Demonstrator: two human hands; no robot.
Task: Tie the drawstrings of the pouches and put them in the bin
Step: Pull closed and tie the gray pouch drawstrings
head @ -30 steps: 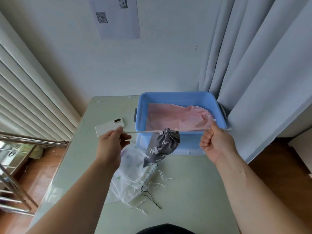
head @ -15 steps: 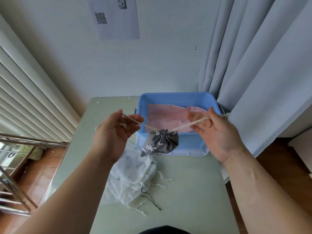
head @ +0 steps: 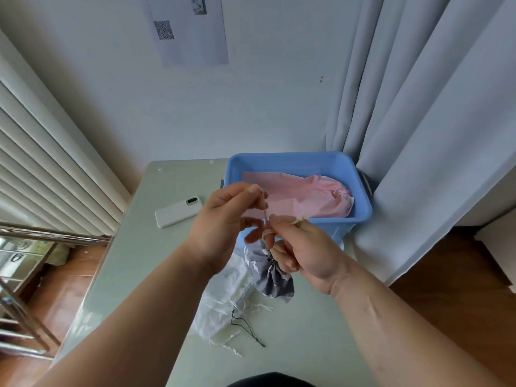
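Knot stage: pinches drawstring [head: 264, 210] ends in left grip [head: 223, 220] and right grip [head: 307, 252], close together for looping; lets pouch [head: 276, 280] hang near bin [head: 290, 162].

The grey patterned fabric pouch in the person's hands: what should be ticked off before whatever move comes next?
1. Both hands on the cream drawstring: ok; the left hand and the right hand each pinch a strand.
2. Neck of the grey patterned fabric pouch gathered shut: ok.
3. Knot finished: cannot tell; the fingers hide where the strands cross.
4. Room in the blue plastic bin: ok; a pink fabric pouch lies low inside.
5. All pouches done: not ok; white fabric pouches lie on the pale green table with their strings loose.
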